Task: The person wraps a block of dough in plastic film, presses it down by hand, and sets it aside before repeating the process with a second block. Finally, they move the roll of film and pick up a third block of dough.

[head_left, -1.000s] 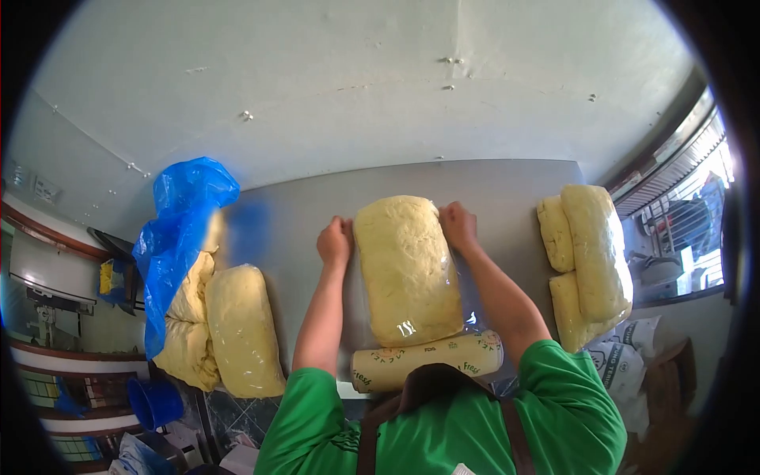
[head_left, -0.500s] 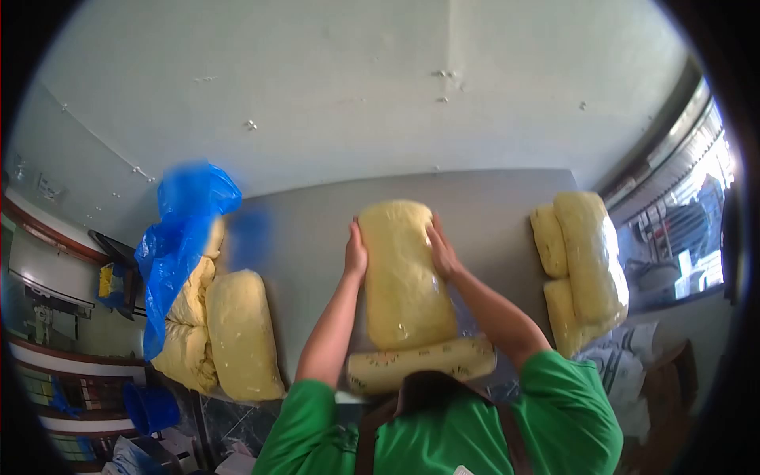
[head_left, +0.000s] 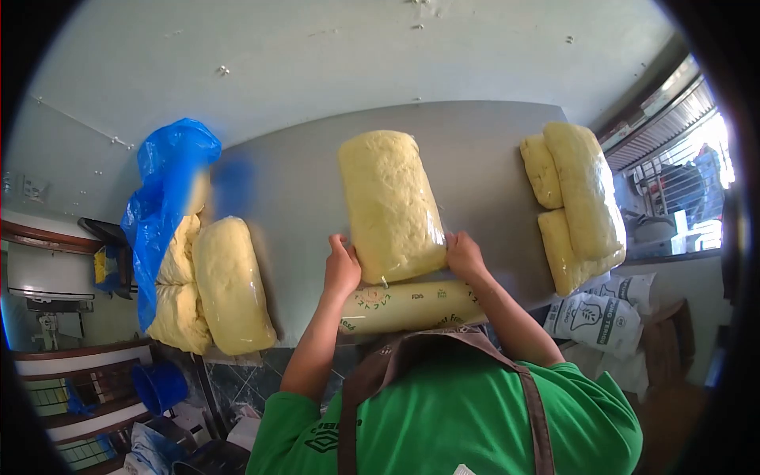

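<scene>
A large block of yellow dough (head_left: 392, 206) in clear plastic wrap lies in the middle of the steel table. At its near left corner my left hand (head_left: 343, 267) is closed, the fingers curled against the film. My right hand (head_left: 465, 257) is closed at the near right corner, pinching the edge of the plastic wrap (head_left: 450, 237); its fingertips are partly hidden. Between my forearms, at the table's front edge, rests a printed roll of plastic wrap (head_left: 412, 307).
More dough blocks (head_left: 233, 285) sit at the left, some under a blue plastic sheet (head_left: 150, 261). Wrapped dough blocks (head_left: 586, 190) are stacked at the table's right end. Printed white sacks (head_left: 602, 323) stand below on the right, and a blue bucket (head_left: 158, 388) is at lower left.
My hands have moved from the dough block's upper sides down to its near corners, and the fingers have closed. The camera view has tilted down, so the table appears higher.
</scene>
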Tool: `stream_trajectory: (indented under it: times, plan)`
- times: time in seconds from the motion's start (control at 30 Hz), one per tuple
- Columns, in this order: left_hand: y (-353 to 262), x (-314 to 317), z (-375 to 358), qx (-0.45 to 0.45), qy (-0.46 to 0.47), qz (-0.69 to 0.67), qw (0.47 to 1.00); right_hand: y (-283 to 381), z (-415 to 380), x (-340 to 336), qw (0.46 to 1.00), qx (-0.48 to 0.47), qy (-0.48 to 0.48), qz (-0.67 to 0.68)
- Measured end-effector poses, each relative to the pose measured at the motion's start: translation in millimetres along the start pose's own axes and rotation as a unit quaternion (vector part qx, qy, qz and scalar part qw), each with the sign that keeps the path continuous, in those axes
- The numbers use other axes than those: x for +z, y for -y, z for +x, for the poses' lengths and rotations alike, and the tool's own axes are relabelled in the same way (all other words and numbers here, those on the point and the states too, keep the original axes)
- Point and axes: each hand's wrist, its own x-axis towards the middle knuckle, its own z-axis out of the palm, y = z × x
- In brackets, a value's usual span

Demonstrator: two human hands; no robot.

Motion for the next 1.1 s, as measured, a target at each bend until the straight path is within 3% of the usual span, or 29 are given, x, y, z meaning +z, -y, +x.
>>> stream_trajectory:
  times: [0.2, 0.3, 0.4, 0.53, 0.63, 0.73, 0.83, 0.93, 1.03, 1.1]
  plan:
    - [39.9, 3.5, 8.1, 0.066, -0.023, 0.019, 0.997, 0.0, 19.2, 3.8, 0.996, -0.025, 0.007, -0.086]
    - [50.5, 14.5, 15.4, 0.006, -0.123, -0.025, 0.992, -19.2, 28.6, 15.1, 0.988, -0.079, -0.058, -0.122]
    - [50.6, 10.6, 14.6, -0.028, 0.016, -0.058, 0.998, -11.0, 17.2, 7.2, 0.996, -0.052, -0.032, -0.070]
    - [60.8, 10.3, 14.9, -0.064, 0.102, -0.202, 0.972, -17.7, 21.0, 16.0, 0.994, -0.065, -0.052, -0.064]
    - [70.4, 14.6, 18.2, -0.020, 0.066, -0.280, 0.957, -17.9, 20.6, 17.1, 0.993, -0.077, -0.058, -0.062]
    - [80.4, 23.1, 33.9, -0.094, 0.035, -0.182, 0.978, -11.4, 12.0, 7.0, 0.994, -0.084, -0.039, -0.052]
    - [41.0, 9.7, 23.6, -0.153, 0.071, -0.135, 0.976, -14.3, 12.2, 0.6, 0.994, -0.085, -0.003, -0.068]
    - [39.4, 11.7, 20.0, 0.062, -0.073, -0.002, 0.995, -19.6, 28.1, 5.0, 0.997, -0.011, 0.066, 0.044]
    - [47.3, 21.8, 31.9, 0.224, -0.117, 0.113, 0.961, -16.3, 40.2, 14.3, 0.966, 0.109, 0.114, 0.204]
    - [30.0, 13.8, 30.9, 0.163, -0.019, 0.120, 0.979, 11.2, 26.6, 10.9, 0.950, 0.138, 0.116, 0.255]
